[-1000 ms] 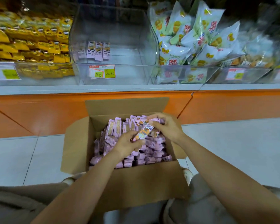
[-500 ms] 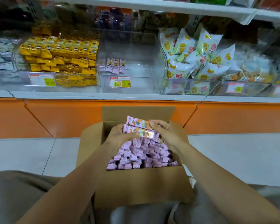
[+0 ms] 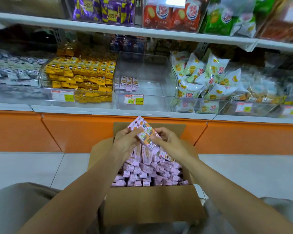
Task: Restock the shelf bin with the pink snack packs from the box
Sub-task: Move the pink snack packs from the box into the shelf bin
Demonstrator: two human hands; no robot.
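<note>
A person's left hand point(image 3: 125, 142) and right hand point(image 3: 172, 144) hold a bundle of pink snack packs point(image 3: 145, 132) just above the open box point(image 3: 152, 205), fingers point(image 3: 161, 131) curled round it, apparently squaring it for the near-empty shelf bin point(image 3: 159, 70) ahead. The hands hide the bundle's count; the price labels point(image 3: 134, 99) are blurred.

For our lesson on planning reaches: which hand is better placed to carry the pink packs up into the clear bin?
Probably the left hand: its grip wraps the held pink packs; the right hand only pinches one end. Both sit below the clear bin.
</note>
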